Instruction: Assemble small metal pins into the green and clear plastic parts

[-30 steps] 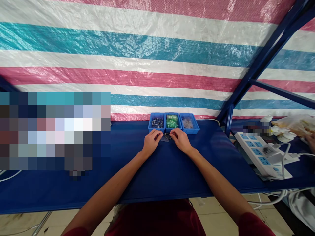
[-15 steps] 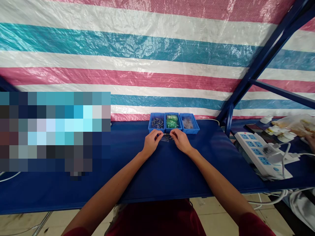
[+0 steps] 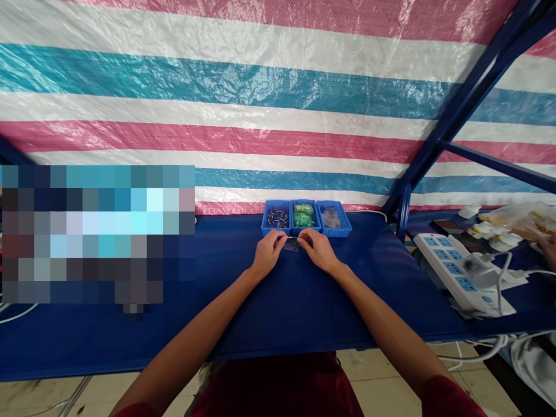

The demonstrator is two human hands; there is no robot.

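Observation:
My left hand [image 3: 268, 251] and my right hand [image 3: 319, 249] face each other over the blue table, both with fingers pinched. Between their fingertips runs a thin pale piece [image 3: 292, 237], too small to name for sure. Just below it lies a small clear plastic bag [image 3: 291, 247], with dark slivers near my right fingertips. Right behind my hands stand three blue bins in a row. The left bin [image 3: 265, 223] holds loose metal screws or pins, the middle bin [image 3: 318, 223] green packets, and the right bin [image 3: 346, 229] clear plastic bags.
A white power strip [image 3: 452, 272] with plugs and cables lies to the right. Beyond it are white bottles [image 3: 506, 238], a plastic bag [image 3: 521, 217] and part of another person's hand [image 3: 548, 246]. A blue metal frame [image 3: 434, 142] rises there. The left side is pixelated.
My hands stay in nearly the same place, still pinching the thin piece. The right fingers have shifted very slightly. The bins have not moved.

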